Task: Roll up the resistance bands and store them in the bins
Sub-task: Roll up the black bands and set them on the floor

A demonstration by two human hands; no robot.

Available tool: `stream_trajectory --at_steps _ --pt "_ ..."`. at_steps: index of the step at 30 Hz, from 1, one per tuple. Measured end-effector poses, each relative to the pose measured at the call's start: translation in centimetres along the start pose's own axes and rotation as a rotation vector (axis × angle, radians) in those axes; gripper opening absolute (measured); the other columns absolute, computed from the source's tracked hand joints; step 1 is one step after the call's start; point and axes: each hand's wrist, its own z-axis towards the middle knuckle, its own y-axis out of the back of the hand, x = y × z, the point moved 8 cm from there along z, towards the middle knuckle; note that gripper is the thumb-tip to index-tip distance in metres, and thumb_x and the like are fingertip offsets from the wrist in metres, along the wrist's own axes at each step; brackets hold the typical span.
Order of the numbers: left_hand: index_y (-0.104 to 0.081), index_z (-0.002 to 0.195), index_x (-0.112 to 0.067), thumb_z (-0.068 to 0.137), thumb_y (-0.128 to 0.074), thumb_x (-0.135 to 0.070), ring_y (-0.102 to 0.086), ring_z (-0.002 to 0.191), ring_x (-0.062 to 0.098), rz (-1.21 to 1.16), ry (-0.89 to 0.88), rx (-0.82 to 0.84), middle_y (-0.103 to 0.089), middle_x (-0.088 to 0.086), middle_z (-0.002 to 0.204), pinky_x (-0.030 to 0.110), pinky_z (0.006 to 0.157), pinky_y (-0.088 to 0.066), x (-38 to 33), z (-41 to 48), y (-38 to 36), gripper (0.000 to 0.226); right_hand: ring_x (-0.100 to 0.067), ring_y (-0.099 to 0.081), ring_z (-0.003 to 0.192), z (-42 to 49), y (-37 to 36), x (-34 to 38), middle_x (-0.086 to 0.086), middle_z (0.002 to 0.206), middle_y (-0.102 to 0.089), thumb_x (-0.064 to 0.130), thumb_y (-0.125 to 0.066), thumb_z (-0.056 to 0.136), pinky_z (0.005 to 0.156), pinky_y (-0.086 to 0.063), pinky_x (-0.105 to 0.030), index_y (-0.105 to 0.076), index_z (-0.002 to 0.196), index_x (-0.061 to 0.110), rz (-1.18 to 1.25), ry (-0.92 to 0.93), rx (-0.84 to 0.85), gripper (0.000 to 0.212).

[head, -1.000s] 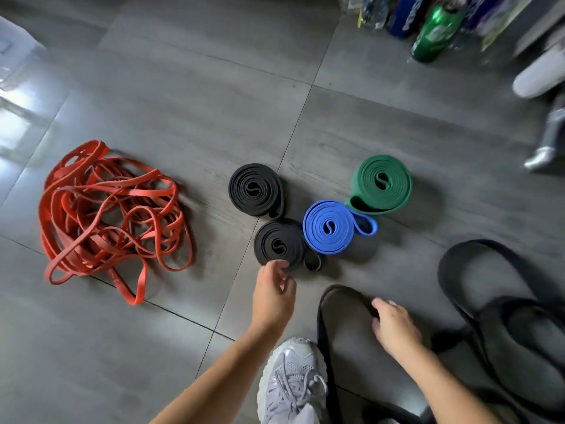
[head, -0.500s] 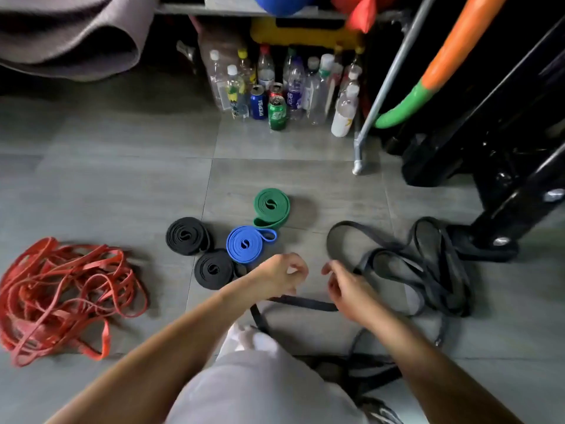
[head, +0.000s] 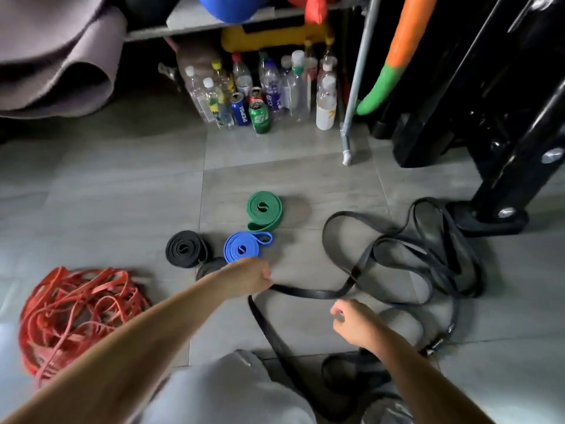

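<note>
My left hand (head: 249,276) grips one end of a loose black band (head: 308,292) that trails right across the floor into a tangle of black bands (head: 434,255). My right hand (head: 354,322) hovers just below that band with curled fingers and holds nothing. Rolled bands lie on the tiles beyond my left hand: a green roll (head: 264,209), a blue roll (head: 243,247), a black roll (head: 185,248), and a second black roll (head: 211,267) half hidden by my left forearm. A heap of loose red bands (head: 76,316) sits at the left.
Several bottles and cans (head: 260,96) stand under a shelf at the back. A grey metal leg (head: 348,139) and a black machine frame (head: 495,185) stand at the right. A rolled mat (head: 55,56) lies at top left. My knee (head: 220,393) fills the bottom centre.
The view tilted up from the floor to show the shelf. My hands moved apart: the left pulled the black band's end leftward, the right dropped down and away from it.
</note>
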Motion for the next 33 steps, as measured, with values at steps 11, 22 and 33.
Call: stream_trajectory --at_steps 11,22,33 --pt "-0.041 0.134 -0.014 0.088 -0.053 -0.022 -0.055 0.110 0.036 -0.258 0.366 -0.047 -0.053 0.017 0.124 0.037 0.083 -0.046 10.1 7.8 -13.5 0.048 -0.020 -0.058 0.108 6.1 -3.2 -3.7 -0.005 0.117 -0.062 0.022 -0.053 0.087 0.083 -0.042 -0.024 -0.059 0.116 0.020 -0.071 -0.074 0.124 0.030" --pt "-0.060 0.086 -0.009 0.084 -0.065 -0.018 -0.060 0.066 0.028 -0.672 0.170 -0.195 -0.063 0.007 0.076 0.040 0.064 -0.054 2.8 6.9 -8.8 0.011 -0.019 -0.056 0.109 6.1 -0.5 -1.6 0.000 0.124 -0.054 0.030 -0.069 0.081 0.087 -0.043 -0.027 -0.050 0.127 0.021 0.122 -0.036 -0.027 0.051" --pt "-0.065 0.075 -0.025 0.077 -0.073 -0.002 -0.061 0.066 0.008 -0.817 -0.354 -0.298 -0.066 -0.015 0.064 0.032 0.071 -0.055 -9.7 -9.3 12.5 0.024 -0.013 -0.060 0.083 -3.9 15.2 9.8 0.003 0.088 -0.060 0.043 -0.076 0.070 0.072 -0.042 -0.024 -0.069 0.091 0.025 0.124 0.321 -0.296 0.030"
